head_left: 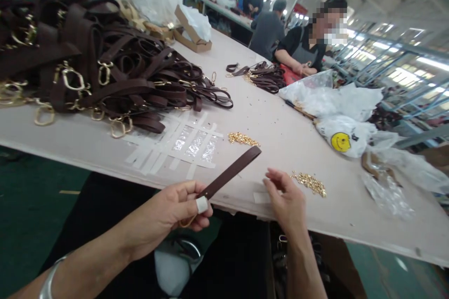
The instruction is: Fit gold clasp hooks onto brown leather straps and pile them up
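A dark brown leather strap (233, 168) is pinched in my left hand (182, 208), its looped end pointing up and to the right over the table edge. Part of a gold ring (187, 221) shows below those fingers, and white tape wraps the thumb. My right hand (286, 198) hovers apart from the strap, fingers curved and spread, with nothing visible in them. Just right of it lies a small pile of gold metal pieces (310, 183). A second pile of gold pieces (242, 138) sits beyond the strap's far end.
A large heap of brown straps (133, 65) with gold rings covers the table's left. Tape strips (175, 145) and clear film are stuck to the tabletop. Plastic bags (347, 131) lie at right. Across the table a person (305, 42) works beside more straps (264, 76).
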Demonstrator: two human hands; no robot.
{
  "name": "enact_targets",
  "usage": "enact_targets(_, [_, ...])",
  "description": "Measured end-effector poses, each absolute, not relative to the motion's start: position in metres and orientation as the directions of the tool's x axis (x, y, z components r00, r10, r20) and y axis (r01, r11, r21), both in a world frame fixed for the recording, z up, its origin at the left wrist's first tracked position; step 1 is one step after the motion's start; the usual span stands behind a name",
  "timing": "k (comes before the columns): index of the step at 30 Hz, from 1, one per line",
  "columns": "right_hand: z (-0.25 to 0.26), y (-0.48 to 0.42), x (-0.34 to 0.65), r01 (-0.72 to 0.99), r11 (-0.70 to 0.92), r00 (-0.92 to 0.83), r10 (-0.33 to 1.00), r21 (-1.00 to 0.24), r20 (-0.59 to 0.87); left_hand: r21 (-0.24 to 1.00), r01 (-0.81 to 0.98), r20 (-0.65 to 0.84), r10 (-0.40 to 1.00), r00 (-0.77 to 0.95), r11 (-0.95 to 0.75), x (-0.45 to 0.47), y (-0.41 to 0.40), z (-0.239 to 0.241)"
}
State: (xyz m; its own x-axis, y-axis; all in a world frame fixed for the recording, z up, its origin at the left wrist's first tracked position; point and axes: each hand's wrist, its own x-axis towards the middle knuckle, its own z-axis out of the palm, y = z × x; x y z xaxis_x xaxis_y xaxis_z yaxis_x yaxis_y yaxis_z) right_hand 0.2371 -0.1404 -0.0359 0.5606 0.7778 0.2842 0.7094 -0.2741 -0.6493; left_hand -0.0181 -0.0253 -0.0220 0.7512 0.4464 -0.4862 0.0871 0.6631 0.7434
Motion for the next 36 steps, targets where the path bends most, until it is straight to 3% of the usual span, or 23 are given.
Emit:
enact_targets(1, [-0.04,-0.147,0.257,0.794,-0.371,0.563,0.748,-0.482,0.351,0.748,0.077,-0.496,0.477,0.726,0.66,-0.018,-0.025,-0.022])
enact_targets(4, [-0.049,-0.161,0.308,0.84,-0.46,0.541,0.752,-0.288,0.376,0.752,0.043,-0.517,0.547,0.658,0.658,-0.017,-0.025,-0.022])
enact_targets(10, [-0.053,-0.16,0.338,0.9,-0.426,0.434,0.856,-0.092,0.282,0.777,0.016,-0.513,0.617,0.597,0.63,-0.01,-0.028,-0.023])
enact_targets(17, [-0.051,-0.153,0.348,0.895,-0.447,0.428,0.859,0.004,0.279,0.841,-0.037,-0.423,0.698,0.578,0.54,-0.004,-0.035,-0.024])
enact_targets(19, [-0.049,-0.15,0.335,0.864,-0.496,0.497,0.812,-0.085,0.306,0.855,-0.055,-0.397,0.721,0.568,0.515,-0.003,-0.036,-0.027])
enact_targets(21, [-0.046,-0.147,0.305,0.8,-0.488,0.591,0.741,-0.348,0.319,0.867,-0.084,-0.365,0.74,0.565,0.492,-0.001,-0.036,-0.03])
enact_targets(23, [-0.044,-0.143,0.262,0.658,-0.344,0.659,0.694,-0.67,0.291,0.877,-0.105,-0.337,0.756,0.562,0.469,0.0,-0.037,-0.032])
enact_targets(25, [-0.045,-0.138,0.216,0.523,-0.153,0.631,0.731,-0.839,0.26,0.884,-0.115,-0.319,0.765,0.559,0.453,0.001,-0.038,-0.032])
enact_targets(27, [-0.048,-0.131,0.178,0.486,-0.03,0.564,0.774,-0.874,0.287,0.889,-0.135,-0.297,0.776,0.557,0.438,0.002,-0.039,-0.032])
enact_targets(31, [-0.053,-0.118,0.147,0.582,0.076,0.429,0.817,-0.81,0.385,0.923,-0.148,-0.215,0.795,0.568,0.356,-0.001,-0.041,-0.034])
enact_targets(36, [-0.049,-0.113,0.145,0.702,0.179,0.292,0.81,-0.689,0.508,1.0,-0.019,0.028,0.859,0.511,-0.021,-0.008,-0.041,-0.039])
